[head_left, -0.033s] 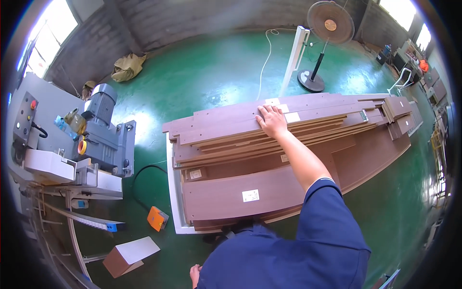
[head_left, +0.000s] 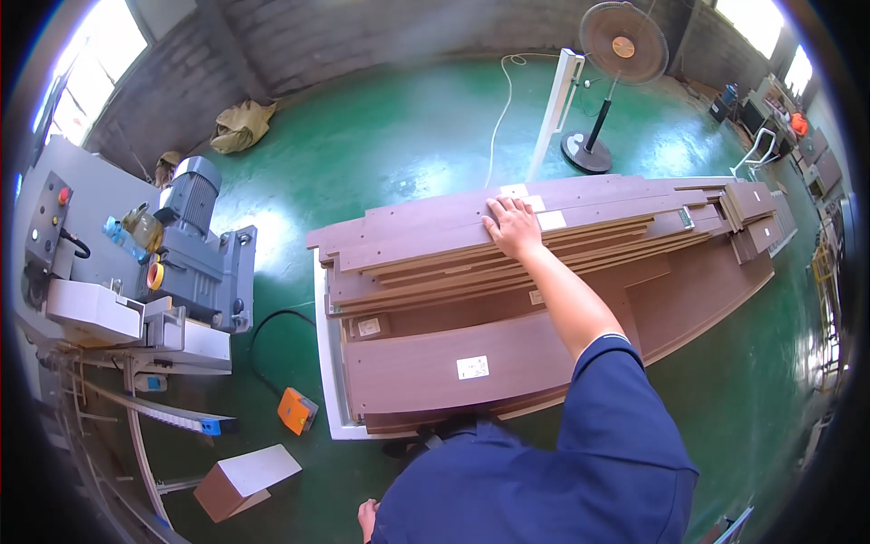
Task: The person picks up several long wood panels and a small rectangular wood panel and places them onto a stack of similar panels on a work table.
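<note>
My right hand lies with its fingers outstretched on the top brown board of a tall stack, beside white paper labels. It rests on the board without gripping it. Under it, the edges of several boards stick out in uneven steps. Nearer to me is a wide brown panel bearing a white label. My left hand hangs low by my body, apart from the boards. Only part of it shows past my dark blue shirt, so its fingers cannot be made out.
A grey machine with a motor stands on the left. Near it, an orange foot pedal and a small box-like piece sit on the green floor. Behind the stack are a white post and a standing fan.
</note>
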`<state>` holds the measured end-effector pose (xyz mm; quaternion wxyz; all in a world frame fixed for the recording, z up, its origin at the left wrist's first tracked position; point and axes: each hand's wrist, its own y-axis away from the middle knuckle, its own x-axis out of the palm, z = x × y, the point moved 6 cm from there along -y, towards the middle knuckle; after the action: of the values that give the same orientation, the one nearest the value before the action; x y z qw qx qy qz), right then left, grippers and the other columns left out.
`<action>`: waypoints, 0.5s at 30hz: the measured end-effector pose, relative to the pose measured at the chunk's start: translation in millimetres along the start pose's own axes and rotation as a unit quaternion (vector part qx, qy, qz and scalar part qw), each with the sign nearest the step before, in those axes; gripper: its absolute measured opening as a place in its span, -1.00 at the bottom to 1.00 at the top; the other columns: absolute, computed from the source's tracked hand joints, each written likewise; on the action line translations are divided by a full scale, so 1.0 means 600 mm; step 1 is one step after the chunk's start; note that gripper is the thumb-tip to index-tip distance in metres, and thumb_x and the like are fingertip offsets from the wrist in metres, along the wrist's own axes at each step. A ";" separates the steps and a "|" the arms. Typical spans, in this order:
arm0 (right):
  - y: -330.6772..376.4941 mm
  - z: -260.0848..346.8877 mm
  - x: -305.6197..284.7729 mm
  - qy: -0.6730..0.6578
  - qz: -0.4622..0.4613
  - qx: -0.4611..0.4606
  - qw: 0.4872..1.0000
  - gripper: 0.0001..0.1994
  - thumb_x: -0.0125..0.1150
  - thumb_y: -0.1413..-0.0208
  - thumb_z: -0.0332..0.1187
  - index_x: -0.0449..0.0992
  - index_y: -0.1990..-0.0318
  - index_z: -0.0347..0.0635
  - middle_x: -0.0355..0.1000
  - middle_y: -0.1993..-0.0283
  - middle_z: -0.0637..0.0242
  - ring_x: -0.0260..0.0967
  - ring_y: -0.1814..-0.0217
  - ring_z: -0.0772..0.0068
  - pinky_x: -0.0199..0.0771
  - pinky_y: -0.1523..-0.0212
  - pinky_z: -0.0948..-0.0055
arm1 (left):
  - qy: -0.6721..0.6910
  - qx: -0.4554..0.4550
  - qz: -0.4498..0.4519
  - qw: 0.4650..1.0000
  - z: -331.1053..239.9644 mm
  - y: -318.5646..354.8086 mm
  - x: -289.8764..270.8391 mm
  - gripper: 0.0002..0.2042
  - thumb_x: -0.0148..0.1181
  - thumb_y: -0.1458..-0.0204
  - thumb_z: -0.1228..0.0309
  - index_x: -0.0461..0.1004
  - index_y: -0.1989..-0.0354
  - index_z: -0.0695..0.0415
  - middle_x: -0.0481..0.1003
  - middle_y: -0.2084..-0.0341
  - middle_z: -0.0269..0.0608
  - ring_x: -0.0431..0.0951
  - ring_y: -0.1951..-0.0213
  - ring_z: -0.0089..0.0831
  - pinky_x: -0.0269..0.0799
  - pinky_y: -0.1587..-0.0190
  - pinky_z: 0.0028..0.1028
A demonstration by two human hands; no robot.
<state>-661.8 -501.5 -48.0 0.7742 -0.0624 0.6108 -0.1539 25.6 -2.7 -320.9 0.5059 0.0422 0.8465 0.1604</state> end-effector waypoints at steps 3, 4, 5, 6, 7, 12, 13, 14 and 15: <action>0.003 -0.005 -0.003 0.010 -0.016 0.000 1.000 -0.55 -0.02 -0.21 -0.02 0.40 -0.14 -0.04 0.33 -0.19 0.22 0.15 -0.31 0.11 0.06 -0.33 0.16 | 0.032 -0.008 -0.010 0.999 -0.023 0.026 -0.003 -0.84 0.12 -0.07 0.41 0.53 0.24 0.20 0.52 0.25 0.07 0.54 0.18 -0.05 0.43 0.08 -0.25; 0.001 -0.002 -0.002 0.015 -0.017 0.001 1.000 -0.55 -0.02 -0.21 -0.02 0.40 -0.14 -0.04 0.32 -0.19 0.22 0.15 -0.31 0.11 0.06 -0.33 0.16 | 0.033 -0.014 -0.013 0.999 -0.024 0.029 -0.002 -0.84 0.12 -0.07 0.41 0.53 0.24 0.20 0.52 0.25 0.07 0.54 0.18 -0.05 0.43 0.08 -0.25; -0.002 0.001 -0.001 0.016 -0.018 0.005 1.000 -0.56 -0.01 -0.20 -0.02 0.40 -0.13 -0.04 0.33 -0.19 0.21 0.15 -0.31 0.10 0.07 -0.33 0.16 | 0.024 -0.019 -0.007 0.999 -0.027 0.036 0.005 -0.84 0.10 -0.09 0.41 0.51 0.22 0.19 0.53 0.27 0.04 0.55 0.20 -0.09 0.45 0.11 -0.26; -0.008 0.022 0.000 0.011 -0.005 0.002 1.000 -0.56 0.00 -0.19 -0.04 0.41 -0.13 -0.05 0.34 -0.17 0.19 0.15 -0.31 0.10 0.07 -0.33 0.16 | 0.017 -0.031 -0.006 0.999 -0.025 0.055 0.013 -0.84 0.09 -0.11 0.40 0.50 0.20 0.18 0.53 0.28 0.00 0.56 0.22 -0.13 0.46 0.13 -0.27; -0.016 0.011 0.020 0.017 -0.010 -0.012 1.000 -0.56 0.01 -0.18 -0.04 0.41 -0.13 -0.05 0.35 -0.17 0.17 0.16 -0.30 0.09 0.09 -0.33 0.16 | 0.090 -0.088 0.000 0.992 -0.022 0.053 0.013 -0.82 0.09 -0.12 0.36 0.49 0.19 0.17 0.53 0.29 -0.03 0.56 0.25 -0.18 0.46 0.17 -0.31; -0.023 0.003 0.037 -0.033 -0.054 -0.061 0.996 -0.59 0.09 -0.14 -0.13 0.47 -0.08 -0.11 0.40 -0.13 -0.01 0.23 -0.25 -0.05 0.17 -0.30 0.10 | 0.483 -0.414 -0.029 0.771 -0.122 0.053 -0.016 -0.72 0.10 -0.15 0.17 0.45 0.13 0.10 0.55 0.32 -0.22 0.55 0.36 -0.44 0.46 0.36 -0.47; -0.013 -0.008 0.052 0.018 -0.057 -0.113 0.992 -0.58 0.07 -0.16 -0.15 0.45 -0.09 -0.19 0.39 -0.13 -0.03 0.22 -0.26 -0.06 0.16 -0.30 0.10 | 0.480 -0.415 -0.040 0.771 -0.113 0.052 -0.020 -0.72 0.10 -0.15 0.16 0.45 0.13 0.10 0.55 0.33 -0.24 0.55 0.38 -0.46 0.46 0.38 -0.47; 0.001 -0.046 0.054 0.063 -0.147 -0.138 0.977 -0.69 0.09 -0.17 -0.22 0.50 -0.01 -0.13 0.45 -0.05 0.07 0.29 -0.18 -0.06 0.25 -0.23 0.12 | 0.475 -0.406 -0.036 0.780 -0.109 0.027 -0.022 -0.72 0.09 -0.16 0.16 0.45 0.13 0.09 0.55 0.33 -0.25 0.54 0.39 -0.48 0.45 0.39 -0.47; 0.010 -0.048 0.056 -0.009 -0.117 -0.055 0.992 -0.62 0.05 -0.22 -0.20 0.44 -0.09 -0.22 0.37 -0.15 0.00 0.21 -0.26 -0.05 0.17 -0.28 0.09 | 0.470 -0.408 -0.044 0.782 -0.103 0.029 -0.019 -0.72 0.09 -0.16 0.16 0.45 0.13 0.09 0.55 0.34 -0.26 0.53 0.41 -0.49 0.45 0.40 -0.47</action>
<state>-682.0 -504.0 -87.8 0.7515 -0.1771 0.6003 -0.2087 -24.1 -3.2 -279.2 0.0224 -0.2860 0.8360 0.4678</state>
